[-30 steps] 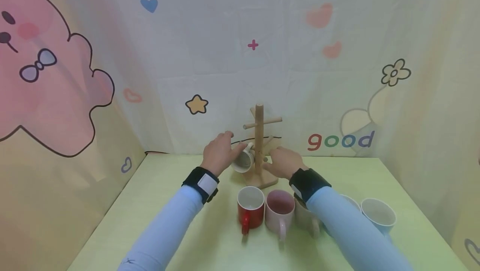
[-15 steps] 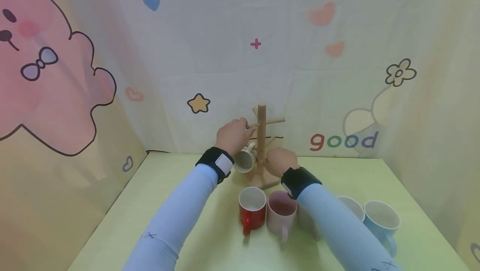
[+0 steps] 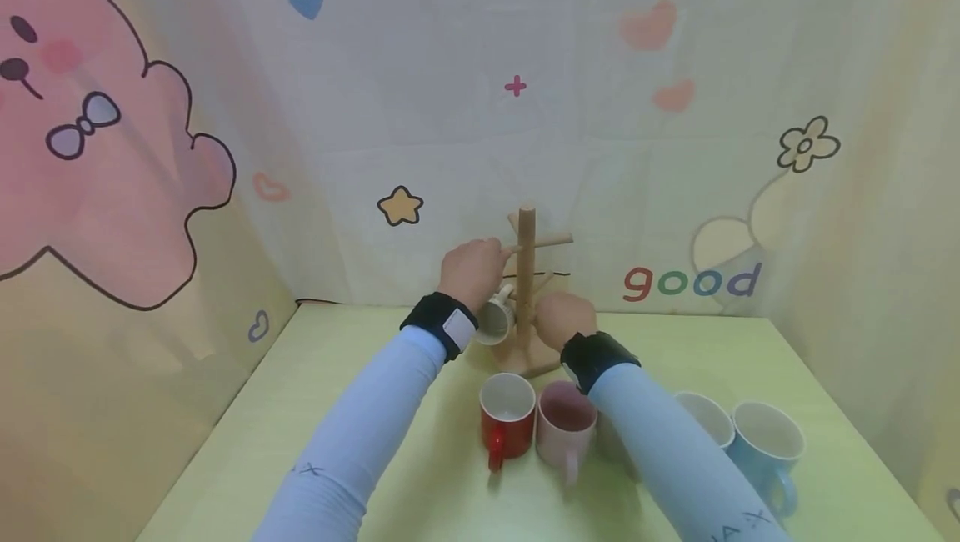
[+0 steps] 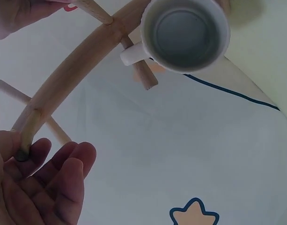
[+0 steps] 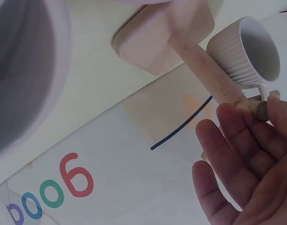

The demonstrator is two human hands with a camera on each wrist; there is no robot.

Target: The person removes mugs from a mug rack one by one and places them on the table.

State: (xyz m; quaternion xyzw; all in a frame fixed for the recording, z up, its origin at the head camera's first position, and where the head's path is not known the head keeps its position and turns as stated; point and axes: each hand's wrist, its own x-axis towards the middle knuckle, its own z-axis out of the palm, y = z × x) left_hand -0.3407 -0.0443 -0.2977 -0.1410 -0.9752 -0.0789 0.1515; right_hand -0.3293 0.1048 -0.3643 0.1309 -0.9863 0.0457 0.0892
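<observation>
A wooden mug tree point(image 3: 527, 275) stands at the back of the table. My left hand point(image 3: 474, 273) pinches the end of an upper peg point(image 4: 27, 140) between thumb and forefinger, its other fingers loosely bent below. Lower down, my right hand point(image 3: 564, 318) holds the tip of another peg point(image 5: 258, 110) with thumb and fingers. A white ribbed mug point(image 3: 497, 318) hangs by its handle on a lower left peg, its mouth facing outward. In the right wrist view, the mug point(image 5: 246, 54) sits just beyond the post, above the square base point(image 5: 152, 42).
In front of the tree stand a red mug point(image 3: 507, 417) and a pink mug point(image 3: 567, 425), side by side. Farther right are a blue mug point(image 3: 767, 450) and a white-rimmed mug point(image 3: 705, 417), partly behind my right sleeve. A printed cloth point(image 3: 450, 108) hangs behind the table.
My left hand has left the hanging mug, risen right and taken hold of the upper peg. My right hand has closed its fingers on the lower peg.
</observation>
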